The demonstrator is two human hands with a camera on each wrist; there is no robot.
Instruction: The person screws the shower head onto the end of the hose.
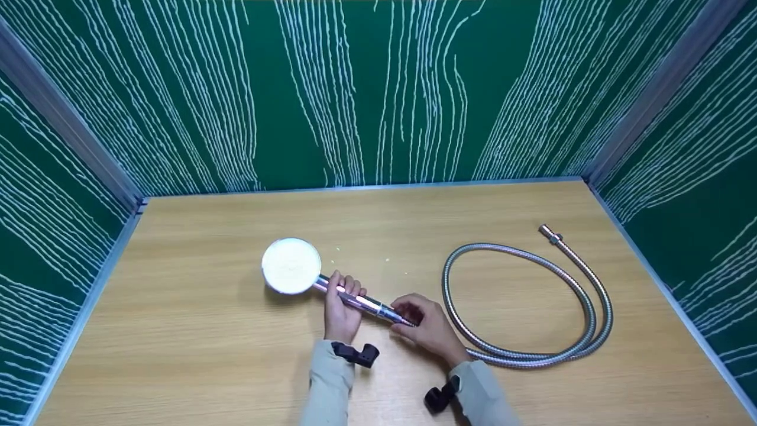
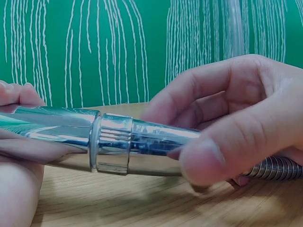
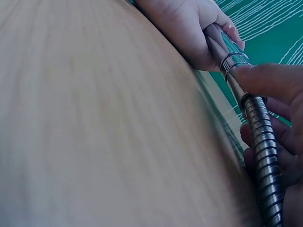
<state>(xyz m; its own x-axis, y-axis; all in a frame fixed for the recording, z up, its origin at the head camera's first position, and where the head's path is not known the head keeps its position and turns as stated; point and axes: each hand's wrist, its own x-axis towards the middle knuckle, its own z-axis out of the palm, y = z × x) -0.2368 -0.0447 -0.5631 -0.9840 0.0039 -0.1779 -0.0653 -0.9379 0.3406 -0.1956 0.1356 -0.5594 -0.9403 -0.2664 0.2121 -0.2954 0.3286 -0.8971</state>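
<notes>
A shower head (image 1: 291,266) with a round white face and a chrome handle (image 2: 52,135) slants across the middle of the table. My left hand (image 1: 343,310) grips the handle below the head. At the handle's lower end sits the chrome conical nut (image 2: 154,146) of a ribbed metal shower hose (image 3: 265,151), joined in line with it. My right hand (image 1: 430,324) holds this nut between thumb (image 3: 270,80) and fingers. From there the hose runs back under the right palm, partly hidden by the hand.
The hose (image 1: 502,245) lies in a wide loop on the right side of the wooden table (image 1: 195,343). Its free end fitting (image 1: 550,234) points to the back. Green panels (image 1: 378,89) with white streaks wall the back and both sides. Tiny pale crumbs lie near the shower head.
</notes>
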